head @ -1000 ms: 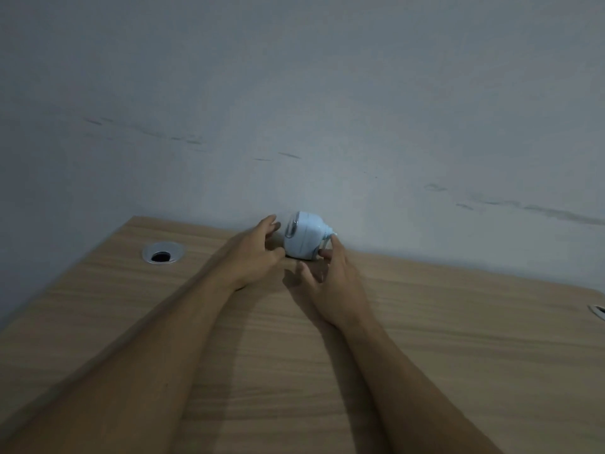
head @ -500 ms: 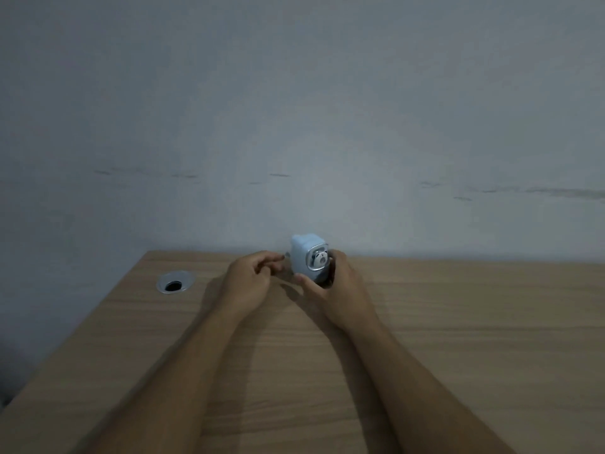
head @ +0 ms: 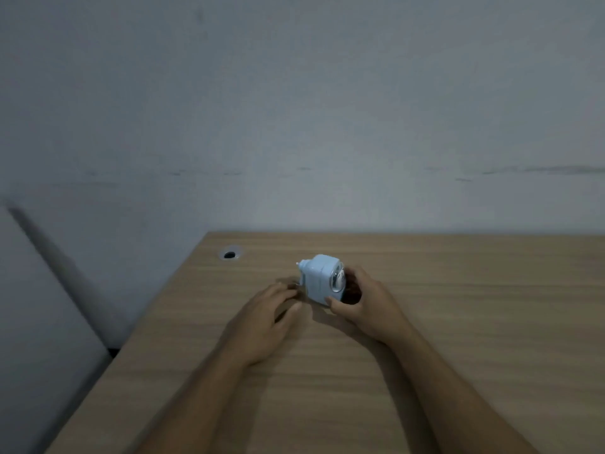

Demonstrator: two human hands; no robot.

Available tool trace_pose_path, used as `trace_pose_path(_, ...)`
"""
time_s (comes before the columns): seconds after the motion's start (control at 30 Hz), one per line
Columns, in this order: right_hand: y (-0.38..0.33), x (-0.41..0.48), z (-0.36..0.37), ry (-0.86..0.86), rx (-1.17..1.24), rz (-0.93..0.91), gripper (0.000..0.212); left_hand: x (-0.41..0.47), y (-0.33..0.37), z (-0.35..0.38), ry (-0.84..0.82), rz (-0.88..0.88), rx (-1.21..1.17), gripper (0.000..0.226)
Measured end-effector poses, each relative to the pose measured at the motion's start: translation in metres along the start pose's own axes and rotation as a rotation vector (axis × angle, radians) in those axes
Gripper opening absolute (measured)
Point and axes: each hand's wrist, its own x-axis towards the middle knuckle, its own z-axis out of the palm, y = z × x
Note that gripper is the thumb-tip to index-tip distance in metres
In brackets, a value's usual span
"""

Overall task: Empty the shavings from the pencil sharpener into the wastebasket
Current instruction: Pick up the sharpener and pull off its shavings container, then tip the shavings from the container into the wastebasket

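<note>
Gripping: the right hand (head: pixel 370 306) has the pencil sharpener (head: pixel 322 279) in its grasp, thumb tip pressed on the near bottom corner and fingers curled round the far right side.
Sharpener: a pale blue boxy body, tilted, with a small knob sticking out at its upper left and a round clear window on the face turned to the camera.
Sharpener place: over the wooden desk (head: pixel 458 322), in the far middle of the top, toward 12 o'clock from the person; whether its base touches the wood cannot be told.
Dark patch: something brownish shows between the sharpener's right side and the right palm; too blurred to say what it is.
Left hand (head: pixel 265 319): at 8 o'clock of the sharpener, just beside it, palm down and low over the desk, fingers loosely spread and slightly bent, holding nothing; the fingertips come close to the sharpener's left side, contact unclear.
Forearms: both bare, reaching in from the near edge.
Cable hole (head: pixel 230 254): a round grommet at 10 o'clock of the sharpener, near the desk's far left corner.
Wall (head: pixel 294 109): plain grey, behind the desk, with faint scuff marks.
</note>
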Motion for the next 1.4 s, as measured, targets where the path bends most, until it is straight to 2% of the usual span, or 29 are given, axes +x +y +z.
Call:
trace_pose_path(0.1, -0.009, -0.036, -0.009, -0.059, 0.039, -0.040, 0.063, -0.035, 0.013, -0.009, -0.033, -0.010, -0.040, 0.068)
trace_pose_path(0.23, -0.020, -0.074, -0.016, -0.129, 0.047, -0.081, 0.064, -0.075, 0.030, -0.021, -0.082, -0.038, -0.132, 0.089)
trace_pose_path(0.47, -0.032, -0.111, -0.016, -0.260, 0.052, -0.133, 0.066, -0.107, 0.051, -0.028, -0.093, -0.034, -0.294, 0.055)
trace_pose_path(0.63, -0.040, -0.122, -0.017, -0.280, 0.049, -0.156, 0.066, -0.117, 0.054, -0.034, -0.119, -0.134, -0.300, 0.069)
trace_pose_path(0.87, -0.037, -0.127, -0.031, -0.261, 0.014, -0.125, 0.068, -0.129, 0.049, -0.045, -0.071, -0.151, -0.354, 0.062)
trace_pose_path(1.0, -0.034, -0.131, -0.033, -0.248, 0.004, -0.072, 0.069, -0.147, 0.038, -0.054, -0.060, -0.212, -0.323, 0.074)
trace_pose_path(1.1, -0.037, -0.133, -0.032, -0.254, 0.012, -0.037, 0.071, -0.161, 0.036, -0.060, -0.038, -0.245, -0.340, 0.075)
trace_pose_path(1.23, -0.049, -0.139, -0.034, -0.251, 0.069, 0.017, 0.083, -0.175, 0.041, -0.065, -0.016, -0.302, -0.393, 0.069)
trace_pose_path(1.33, -0.067, -0.147, -0.039, -0.139, 0.170, 0.051, 0.099, -0.189, 0.045, -0.068, 0.036, -0.332, -0.564, 0.058)
trace_pose_path(1.4, -0.085, -0.155, -0.046, -0.042, 0.147, 0.001, 0.087, -0.200, 0.045, -0.070, 0.081, -0.330, -0.672, 0.057)
